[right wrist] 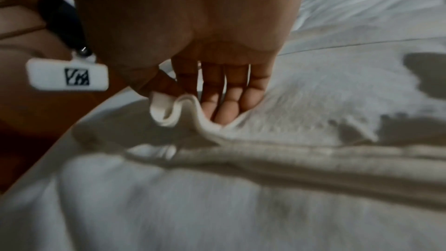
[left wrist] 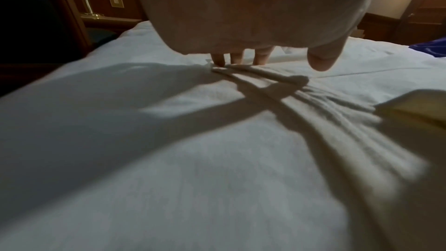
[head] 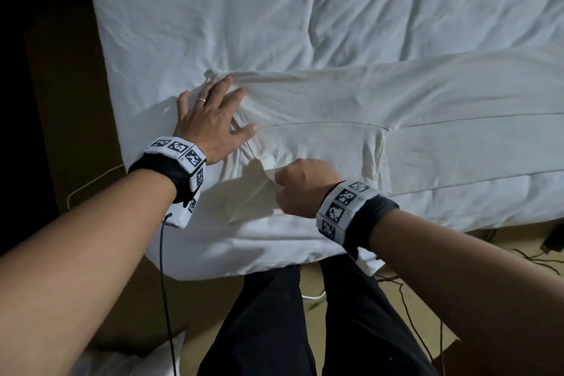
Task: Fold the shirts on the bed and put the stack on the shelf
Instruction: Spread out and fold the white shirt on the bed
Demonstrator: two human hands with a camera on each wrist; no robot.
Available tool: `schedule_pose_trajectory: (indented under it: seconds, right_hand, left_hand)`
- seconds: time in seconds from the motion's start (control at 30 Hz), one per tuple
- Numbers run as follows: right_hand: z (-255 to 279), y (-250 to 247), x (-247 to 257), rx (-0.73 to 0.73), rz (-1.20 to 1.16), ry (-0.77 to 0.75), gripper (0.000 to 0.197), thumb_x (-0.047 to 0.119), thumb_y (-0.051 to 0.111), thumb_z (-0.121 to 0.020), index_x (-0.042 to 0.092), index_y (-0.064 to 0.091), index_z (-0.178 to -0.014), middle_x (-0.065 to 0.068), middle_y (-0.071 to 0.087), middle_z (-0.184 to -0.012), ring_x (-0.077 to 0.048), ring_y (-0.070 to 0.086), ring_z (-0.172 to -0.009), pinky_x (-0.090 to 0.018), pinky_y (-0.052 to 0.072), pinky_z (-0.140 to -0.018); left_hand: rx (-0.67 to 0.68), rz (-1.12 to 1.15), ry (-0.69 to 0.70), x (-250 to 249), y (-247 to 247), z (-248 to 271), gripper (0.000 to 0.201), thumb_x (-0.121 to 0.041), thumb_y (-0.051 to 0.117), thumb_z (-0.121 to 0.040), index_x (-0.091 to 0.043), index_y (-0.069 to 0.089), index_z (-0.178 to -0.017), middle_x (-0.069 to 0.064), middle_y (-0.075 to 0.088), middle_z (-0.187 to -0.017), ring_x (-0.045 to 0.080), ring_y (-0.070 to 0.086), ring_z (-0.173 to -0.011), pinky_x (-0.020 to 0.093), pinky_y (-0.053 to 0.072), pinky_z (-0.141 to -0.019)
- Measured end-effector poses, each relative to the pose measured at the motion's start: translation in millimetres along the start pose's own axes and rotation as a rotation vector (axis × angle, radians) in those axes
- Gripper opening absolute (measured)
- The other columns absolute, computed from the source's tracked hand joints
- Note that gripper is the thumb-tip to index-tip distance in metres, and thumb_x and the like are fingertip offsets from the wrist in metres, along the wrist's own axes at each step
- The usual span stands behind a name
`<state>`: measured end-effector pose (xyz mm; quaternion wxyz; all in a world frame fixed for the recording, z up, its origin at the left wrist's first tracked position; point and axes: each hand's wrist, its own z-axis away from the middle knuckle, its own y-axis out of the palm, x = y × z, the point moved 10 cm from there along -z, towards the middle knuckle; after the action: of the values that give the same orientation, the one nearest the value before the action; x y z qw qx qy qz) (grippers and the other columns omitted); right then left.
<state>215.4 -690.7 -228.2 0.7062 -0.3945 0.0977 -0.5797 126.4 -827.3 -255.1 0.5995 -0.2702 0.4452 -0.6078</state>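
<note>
— White bed (head: 213, 9), lit, dark floor around. Left hand (head: 210, 120)?
— Spread flat at nine o'clock, pressing cream shirt (head: 396, 119).
— Right hand (head: 302, 189)?
— At six o'clock, pinching shirt's edge; garment stretching toward three o'clock.

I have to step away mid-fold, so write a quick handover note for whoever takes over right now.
Left hand: flat, fingers spread, pressing the white shirt down near the bed's left edge.
Right hand: thumb and forefinger pinch a fold of the shirt's near edge.
The shirt lies spread across the bed, still wrinkled.
Done: no finished fold or stack visible.
Left: fold it, fold any others, stack, carry to the shelf, which is out of view.
</note>
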Motion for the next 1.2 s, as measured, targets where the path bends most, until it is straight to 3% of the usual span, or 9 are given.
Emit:
schedule_pose_trajectory:
  seconds: [0.1, 0.2, 0.33, 0.47, 0.63, 0.97, 1.07, 1.13, 1.2]
  right_hand:
    - [-1, -28, -39, 0.03, -0.237, 0.114, 0.021, 0.022, 0.053, -0.084, 0.016, 0.053, -0.064, 0.001, 0.051, -0.065, -0.025, 0.054, -0.067, -0.024, 0.034, -0.054]
    - [-9, -70, -89, -0.052, -0.366, 0.201, 0.024, 0.022, 0.055, -0.086, 0.019, 0.056, -0.062, -0.003, 0.058, -0.071, -0.025, 0.057, -0.072, -0.026, 0.038, -0.059]
    - [-25, -111, -157, -0.185, -0.426, 0.331, 0.021, 0.019, 0.054, -0.088, 0.005, 0.065, -0.077, -0.011, 0.063, -0.079, -0.026, 0.057, -0.075, -0.03, 0.043, -0.064]
    - [-34, -121, -194, -0.258, -0.413, 0.416, 0.025, 0.018, 0.055, -0.086, 0.011, 0.055, -0.062, -0.008, 0.055, -0.068, -0.026, 0.051, -0.07, -0.028, 0.036, -0.055]
    - [-37, -123, -204, -0.321, -0.37, 0.425, 0.018, 0.018, 0.054, -0.087, 0.009, 0.07, -0.084, -0.012, 0.066, -0.083, -0.029, 0.06, -0.082, -0.029, 0.043, -0.067]
    - [-36, -133, -208, -0.537, -0.371, 0.331, 0.014, 0.019, 0.061, -0.09, 0.014, 0.07, -0.099, -0.01, 0.068, -0.094, -0.029, 0.061, -0.087, -0.035, 0.051, -0.076]
    - [-23, -140, -210, -0.709, -0.328, 0.291, 0.021, 0.016, 0.062, -0.092, 0.008, 0.068, -0.11, -0.013, 0.064, -0.105, -0.033, 0.059, -0.097, -0.038, 0.048, -0.082]
    - [-5, -146, -197, -0.834, -0.189, 0.244, 0.024, 0.018, 0.06, -0.093, 0.007, 0.066, -0.113, -0.014, 0.061, -0.109, -0.036, 0.056, -0.101, -0.044, 0.047, -0.085]
    - [11, -142, -166, -0.893, -0.013, 0.128, 0.026, 0.02, 0.058, -0.092, 0.008, 0.066, -0.113, -0.015, 0.061, -0.113, -0.037, 0.055, -0.099, -0.047, 0.048, -0.082]
  left_hand:
    - [-0.1, 0.049, -0.004, -4, -20, -5, 0.057, -0.061, 0.037, -0.092, -0.033, 0.05, -0.14, -0.003, 0.035, -0.157, 0.024, 0.034, -0.141, 0.053, 0.016, -0.111]
    - [-0.175, 0.115, -0.021, -3, -36, -10, 0.049, -0.052, 0.035, -0.088, -0.034, 0.067, -0.12, -0.003, 0.054, -0.138, 0.025, 0.045, -0.127, 0.05, 0.022, -0.105]
    - [-0.224, 0.122, -0.032, 2, -40, -16, 0.052, -0.066, 0.035, -0.085, -0.033, 0.072, -0.1, -0.005, 0.058, -0.119, 0.026, 0.047, -0.115, 0.045, 0.024, -0.096]
    - [-0.268, 0.1, -0.066, 9, -41, -21, 0.044, -0.065, 0.045, -0.084, -0.028, 0.069, -0.092, -0.006, 0.058, -0.109, 0.028, 0.046, -0.111, 0.044, 0.024, -0.091]
    - [-0.328, 0.098, -0.117, 14, -45, -30, 0.023, -0.045, 0.058, -0.095, -0.024, 0.066, -0.09, -0.002, 0.059, -0.105, 0.03, 0.043, -0.108, 0.045, 0.025, -0.09]
    - [-0.329, 0.039, -0.221, 15, -43, -33, 0.022, -0.036, 0.053, -0.096, -0.017, 0.062, -0.092, 0.007, 0.053, -0.108, 0.031, 0.039, -0.113, 0.048, 0.024, -0.094]
    - [-0.366, 0.058, -0.256, 11, -51, -27, 0.018, -0.033, 0.058, -0.091, -0.019, 0.061, -0.102, 0.008, 0.051, -0.114, 0.031, 0.04, -0.114, 0.048, 0.025, -0.095]
    - [-0.42, 0.048, -0.182, -5, -61, -22, 0.029, -0.033, 0.061, -0.087, -0.019, 0.059, -0.113, 0.009, 0.052, -0.121, 0.032, 0.043, -0.114, 0.047, 0.028, -0.093]
    - [-0.427, 0.009, 0.028, -42, -61, -18, 0.04, -0.037, 0.06, -0.085, -0.017, 0.058, -0.12, 0.01, 0.055, -0.127, 0.033, 0.049, -0.115, 0.048, 0.033, -0.091]
